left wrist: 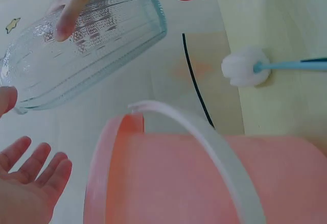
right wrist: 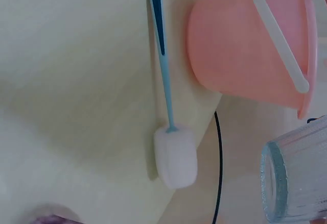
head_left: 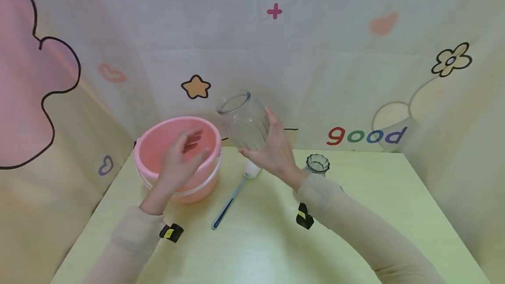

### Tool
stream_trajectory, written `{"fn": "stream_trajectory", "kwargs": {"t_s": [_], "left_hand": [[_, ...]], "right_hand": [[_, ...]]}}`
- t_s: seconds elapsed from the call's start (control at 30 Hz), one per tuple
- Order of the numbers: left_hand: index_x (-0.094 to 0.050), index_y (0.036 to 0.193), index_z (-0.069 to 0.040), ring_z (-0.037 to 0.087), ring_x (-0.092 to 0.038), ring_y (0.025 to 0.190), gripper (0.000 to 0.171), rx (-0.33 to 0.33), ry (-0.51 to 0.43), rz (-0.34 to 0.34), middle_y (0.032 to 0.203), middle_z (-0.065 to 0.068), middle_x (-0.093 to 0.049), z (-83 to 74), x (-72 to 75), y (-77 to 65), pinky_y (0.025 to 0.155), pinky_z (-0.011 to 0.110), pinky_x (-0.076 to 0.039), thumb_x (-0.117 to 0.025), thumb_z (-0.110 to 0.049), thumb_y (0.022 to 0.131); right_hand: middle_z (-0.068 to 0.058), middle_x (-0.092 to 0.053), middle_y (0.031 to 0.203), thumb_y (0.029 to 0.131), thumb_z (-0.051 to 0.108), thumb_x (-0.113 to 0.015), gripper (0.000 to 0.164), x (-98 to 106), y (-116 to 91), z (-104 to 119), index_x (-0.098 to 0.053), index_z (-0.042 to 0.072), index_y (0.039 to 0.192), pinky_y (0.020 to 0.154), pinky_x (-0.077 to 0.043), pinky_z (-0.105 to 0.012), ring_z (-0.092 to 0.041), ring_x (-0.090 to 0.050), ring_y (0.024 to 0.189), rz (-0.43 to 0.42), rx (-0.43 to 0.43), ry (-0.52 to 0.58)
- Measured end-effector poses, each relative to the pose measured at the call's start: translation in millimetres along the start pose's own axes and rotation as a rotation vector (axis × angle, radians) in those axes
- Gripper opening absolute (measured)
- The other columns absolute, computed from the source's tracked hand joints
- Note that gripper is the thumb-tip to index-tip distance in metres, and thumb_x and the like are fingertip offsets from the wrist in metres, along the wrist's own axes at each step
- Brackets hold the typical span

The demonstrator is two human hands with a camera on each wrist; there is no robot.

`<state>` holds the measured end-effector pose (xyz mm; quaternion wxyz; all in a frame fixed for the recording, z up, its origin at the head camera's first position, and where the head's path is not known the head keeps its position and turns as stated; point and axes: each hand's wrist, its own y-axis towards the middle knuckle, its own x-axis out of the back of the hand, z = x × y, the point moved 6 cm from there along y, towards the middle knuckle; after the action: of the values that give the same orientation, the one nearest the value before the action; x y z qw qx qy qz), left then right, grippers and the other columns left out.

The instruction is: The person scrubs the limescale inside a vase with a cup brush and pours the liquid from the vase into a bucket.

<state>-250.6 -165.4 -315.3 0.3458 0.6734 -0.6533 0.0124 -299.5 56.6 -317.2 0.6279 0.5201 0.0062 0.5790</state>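
My right hand (head_left: 276, 152) grips a clear ribbed glass jar (head_left: 248, 124) near its base, raised above the table. The jar is tilted, its round mouth towards the upper left in the head view. In the left wrist view the jar's side (left wrist: 97, 45) shows a raised textured pattern. My left hand (head_left: 177, 163) is over the near right rim of a pink bucket (head_left: 144, 161), palm towards the jar. Its fingers (left wrist: 33, 173) are relaxed and hold nothing. Under the jar, a sponge brush with a white head (right wrist: 175, 157) and blue handle (head_left: 229, 207) lies on the table.
Behind my right wrist stands a second glass vessel (head_left: 317, 163) with a scalloped rim, partly hidden by the sleeve. The bucket's white handle (head_left: 205, 183) hangs down its near side. A printed curtain (head_left: 252, 56) backs the pale green table (head_left: 378, 214).
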Motion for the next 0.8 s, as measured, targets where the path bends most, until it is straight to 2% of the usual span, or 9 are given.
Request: {"fn": "stream_trajectory", "kwargs": {"t_s": [0.13,0.23,0.43,0.53,0.7,0.8], "left_hand": [[-0.041,0.13,-0.007,0.027,-0.044,0.116,0.051,-0.007,-0.09,0.097,0.131,0.012,-0.045,-23.3,-17.1,-1.5,0.095,0.043,-0.038,-0.063,-0.016,0.084],[-0.035,0.134,-0.005,0.031,-0.039,0.12,0.055,0.014,-0.157,0.191,0.136,0.013,-0.04,-38.0,-30.6,-5.1,0.098,0.046,-0.034,-0.06,-0.015,0.086],[-0.024,0.139,-0.009,0.025,-0.036,0.123,0.065,0.032,-0.266,0.325,0.14,0.01,-0.033,-35.9,-59.2,-4.9,0.101,0.045,-0.031,-0.06,-0.016,0.086],[-0.02,0.141,-0.011,0.025,-0.035,0.124,0.071,0.008,-0.331,0.386,0.141,0.011,-0.031,-33.8,-72.3,-1.6,0.1,0.047,-0.031,-0.062,-0.012,0.084],[-0.011,0.144,-0.027,0.02,-0.035,0.124,0.084,-0.033,-0.403,0.493,0.143,0.005,-0.029,-34.9,-91.1,1.6,0.099,0.043,-0.033,-0.064,-0.011,0.082],[-0.01,0.144,-0.03,0.02,-0.036,0.124,0.086,-0.081,-0.467,0.525,0.143,0.005,-0.029,-39.4,-99.2,3.6,0.096,0.043,-0.036,-0.064,-0.007,0.081]], "right_hand": [[-0.009,-0.034,0.138,0.061,0.048,-0.077,0.112,-1,-13,-5,-0.008,0.018,0.144,0.09,-0.041,-0.046,-0.021,-0.038,0.119,0.019,-0.073,0.044],[-0.009,-0.035,0.138,0.062,0.046,-0.077,0.111,2,-20,-8,-0.006,0.023,0.144,0.088,-0.042,-0.049,-0.023,-0.04,0.118,0.049,-0.133,0.108],[-0.008,-0.036,0.136,0.063,0.04,-0.079,0.11,11,-32,-13,-0.005,0.028,0.143,0.082,-0.043,-0.052,-0.024,-0.044,0.113,0.083,-0.168,0.228],[-0.007,-0.038,0.133,0.064,0.036,-0.079,0.108,14,-37,-14,-0.005,0.032,0.142,0.083,-0.043,-0.051,-0.022,-0.044,0.111,0.103,-0.169,0.284],[-0.005,-0.04,0.132,0.065,0.031,-0.08,0.105,19,-45,-17,-0.008,0.034,0.14,0.086,-0.041,-0.051,-0.021,-0.044,0.112,0.149,-0.198,0.41],[-0.005,-0.041,0.131,0.066,0.027,-0.08,0.103,20,-50,-18,-0.009,0.033,0.14,0.088,-0.041,-0.051,-0.021,-0.045,0.112,0.2,-0.234,0.466]]}}
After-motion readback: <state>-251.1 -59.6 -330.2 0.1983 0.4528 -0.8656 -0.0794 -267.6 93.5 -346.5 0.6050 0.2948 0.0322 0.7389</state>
